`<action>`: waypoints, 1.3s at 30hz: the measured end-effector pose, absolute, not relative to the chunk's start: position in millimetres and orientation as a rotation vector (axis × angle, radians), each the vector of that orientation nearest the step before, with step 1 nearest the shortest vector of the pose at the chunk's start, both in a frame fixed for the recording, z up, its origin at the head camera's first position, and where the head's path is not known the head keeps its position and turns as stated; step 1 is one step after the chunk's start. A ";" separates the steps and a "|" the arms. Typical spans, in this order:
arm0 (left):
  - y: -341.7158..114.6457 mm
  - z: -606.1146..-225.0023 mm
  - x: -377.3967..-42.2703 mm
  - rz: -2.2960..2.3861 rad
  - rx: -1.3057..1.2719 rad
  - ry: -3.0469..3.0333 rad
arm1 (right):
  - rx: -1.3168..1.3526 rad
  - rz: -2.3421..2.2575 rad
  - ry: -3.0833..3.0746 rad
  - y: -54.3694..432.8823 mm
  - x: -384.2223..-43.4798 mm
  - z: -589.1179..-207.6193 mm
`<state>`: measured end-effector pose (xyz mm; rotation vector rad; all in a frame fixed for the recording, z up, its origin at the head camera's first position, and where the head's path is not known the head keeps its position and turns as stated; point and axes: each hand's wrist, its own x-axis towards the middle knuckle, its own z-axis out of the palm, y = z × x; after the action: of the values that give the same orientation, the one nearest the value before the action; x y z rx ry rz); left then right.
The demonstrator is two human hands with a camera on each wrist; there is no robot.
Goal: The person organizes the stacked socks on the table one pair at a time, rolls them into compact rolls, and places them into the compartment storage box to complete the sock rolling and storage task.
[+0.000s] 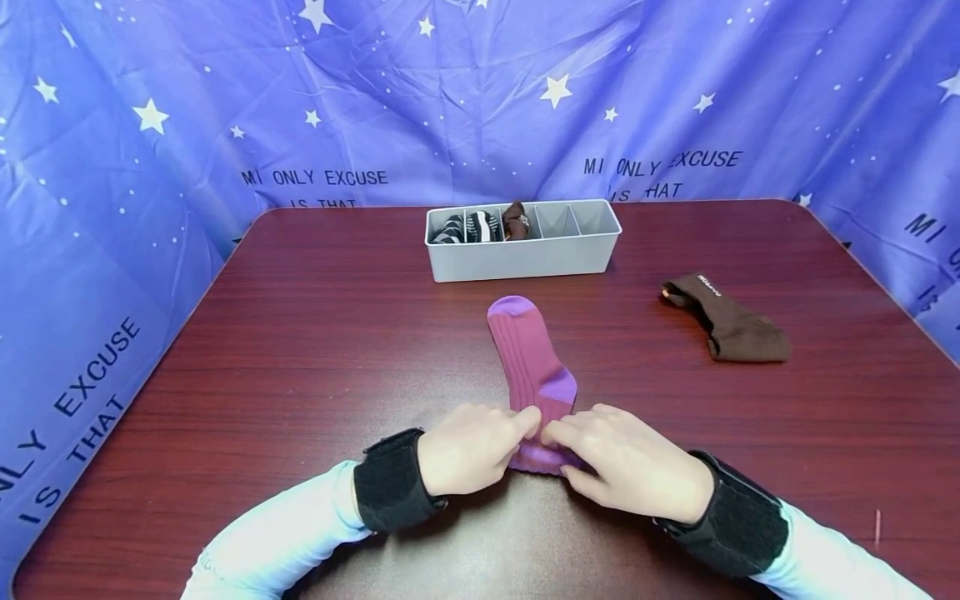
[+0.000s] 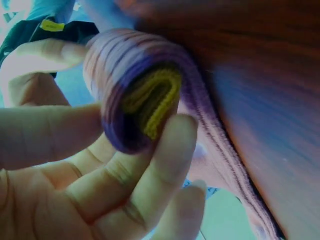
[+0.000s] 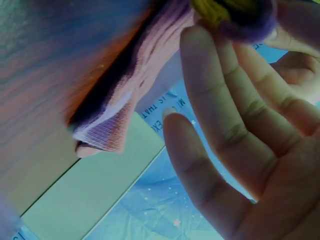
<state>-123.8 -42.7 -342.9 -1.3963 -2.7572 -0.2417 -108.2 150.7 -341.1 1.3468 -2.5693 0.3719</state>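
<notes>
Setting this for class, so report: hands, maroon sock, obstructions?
Left hand, right hand holding rolled cuff. Maroon ribbed sock, toe toward gray divided organizer. Brown sock off right, not blocking.

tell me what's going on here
A person's left hand and right hand grip the rolled cuff end of a maroon-and-purple ribbed fabric sock, its toe toward a grey rectangular divided box. Two black-and-white fabric bundles and a brown fabric bundle sit inside it. A dark brown fabric sock lies apart on the right of the red-brown table.
</notes>
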 end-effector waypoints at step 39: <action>-38.1 -344.7 -119.0 -0.245 -1.375 -2.562 | 1.339 0.268 -2.512 150.3 -106.2 -340.9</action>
<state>-119.0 -38.1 -344.7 -1.3754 -2.5622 -0.2454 -106.2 150.3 -340.9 1.3393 -2.5117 0.2679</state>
